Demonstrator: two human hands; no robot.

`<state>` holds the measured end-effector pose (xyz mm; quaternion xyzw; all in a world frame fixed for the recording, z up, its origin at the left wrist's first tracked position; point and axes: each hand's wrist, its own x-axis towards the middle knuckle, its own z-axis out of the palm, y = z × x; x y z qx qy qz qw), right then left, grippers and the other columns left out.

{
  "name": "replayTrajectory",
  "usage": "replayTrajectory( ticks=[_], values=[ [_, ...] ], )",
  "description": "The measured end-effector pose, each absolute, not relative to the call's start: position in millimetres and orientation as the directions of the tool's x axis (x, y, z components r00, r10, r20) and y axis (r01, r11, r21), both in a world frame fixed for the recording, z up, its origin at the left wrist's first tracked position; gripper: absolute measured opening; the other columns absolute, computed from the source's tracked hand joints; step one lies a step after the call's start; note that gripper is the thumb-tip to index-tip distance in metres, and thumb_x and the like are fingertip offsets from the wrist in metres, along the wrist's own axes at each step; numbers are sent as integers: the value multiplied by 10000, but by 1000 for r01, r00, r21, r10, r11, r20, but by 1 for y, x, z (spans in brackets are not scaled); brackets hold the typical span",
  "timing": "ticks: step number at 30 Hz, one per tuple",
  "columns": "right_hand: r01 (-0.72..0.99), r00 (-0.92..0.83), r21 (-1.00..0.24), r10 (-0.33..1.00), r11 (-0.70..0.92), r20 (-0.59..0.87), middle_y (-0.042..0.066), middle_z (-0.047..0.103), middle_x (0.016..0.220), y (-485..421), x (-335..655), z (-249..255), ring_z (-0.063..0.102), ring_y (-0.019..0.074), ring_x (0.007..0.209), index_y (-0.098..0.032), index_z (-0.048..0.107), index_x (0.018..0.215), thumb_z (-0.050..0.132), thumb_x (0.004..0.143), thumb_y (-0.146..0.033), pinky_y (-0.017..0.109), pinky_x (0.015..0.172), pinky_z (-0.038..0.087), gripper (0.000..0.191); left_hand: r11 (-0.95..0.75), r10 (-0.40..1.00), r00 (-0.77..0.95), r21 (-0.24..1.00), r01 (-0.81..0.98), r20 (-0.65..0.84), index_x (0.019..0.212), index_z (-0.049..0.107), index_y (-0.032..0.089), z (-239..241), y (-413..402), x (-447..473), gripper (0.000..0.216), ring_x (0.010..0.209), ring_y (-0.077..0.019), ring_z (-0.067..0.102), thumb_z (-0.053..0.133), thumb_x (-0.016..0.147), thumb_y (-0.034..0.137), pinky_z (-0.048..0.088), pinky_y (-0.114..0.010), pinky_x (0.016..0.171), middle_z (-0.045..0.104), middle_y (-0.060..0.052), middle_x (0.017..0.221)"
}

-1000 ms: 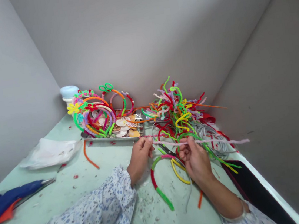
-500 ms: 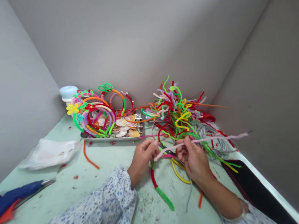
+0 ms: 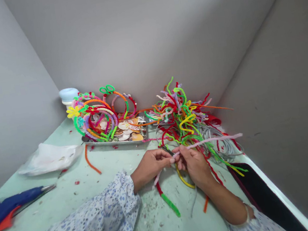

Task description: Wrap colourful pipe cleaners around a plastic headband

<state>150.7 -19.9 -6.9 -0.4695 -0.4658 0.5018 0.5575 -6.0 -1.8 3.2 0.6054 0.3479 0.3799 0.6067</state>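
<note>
My left hand (image 3: 151, 165) and my right hand (image 3: 193, 164) meet over the pale green table, both pinching a light pink pipe cleaner (image 3: 212, 140). Its long end runs out to the right past a grey bundle; a short end droops below my left fingers. Under my hands lies a headband (image 3: 166, 198) partly wrapped in red and green fuzz, beside a yellow band (image 3: 184, 179). A tangled heap of coloured pipe cleaners (image 3: 181, 117) rises just behind my hands.
A metal tray (image 3: 111, 142) at the back holds finished decorated headbands (image 3: 96, 114) and shell-like pieces. A white lidded jar (image 3: 69, 95) stands behind it. A plastic bag (image 3: 47, 158), a blue glue gun (image 3: 8, 206) and a loose orange pipe cleaner (image 3: 91, 164) lie left. A dark slab (image 3: 255, 193) sits right.
My hands have drawn together from apart. The pink pipe cleaner, earlier stretched straight between them, is now bent at my fingers, and its right end has pulled in leftward.
</note>
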Motion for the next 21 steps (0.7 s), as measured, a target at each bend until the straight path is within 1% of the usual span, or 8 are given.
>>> replayTrajectory(
  ticks=[2,5,9,13,21],
  values=[
    [-155,70,-987,997,48,37,-10,572,511,-18,151,-9,472,77,410,-146,659,804,595,748,-525,181,395,345,389,-20,884,466,999,-29,31,744,648,111,2,-1,-5,269,598,-102,512,669,681,372,392,-218,604,596,-19,651],
    [-259,135,-965,991,38,3,-12,584,567,-14,153,-12,456,66,415,-151,652,842,626,728,-501,177,395,344,368,-25,903,428,1000,7,20,725,638,123,1,-1,-5,253,547,-90,474,651,692,374,363,-206,542,570,-3,611],
    [-380,237,-921,971,88,-5,-21,589,656,-11,154,-10,443,46,427,-162,627,829,677,689,-458,162,382,315,331,-18,919,395,999,42,0,693,613,137,1,0,-6,249,489,-76,417,630,705,385,312,-199,487,538,16,565],
    [-433,286,-893,958,121,-9,-37,559,639,-10,154,-6,420,29,413,-157,613,791,686,685,-435,147,357,273,306,-14,917,398,999,45,-5,675,592,137,0,1,-7,246,453,-62,375,619,714,378,279,-193,461,510,31,536],
    [-494,291,-863,955,102,-54,-54,526,580,-8,158,-7,398,25,397,-160,611,753,698,681,-397,145,346,279,263,-65,898,439,994,83,22,704,582,135,-3,-2,-6,278,432,-54,330,585,738,412,231,-188,427,506,29,535]
  ],
)
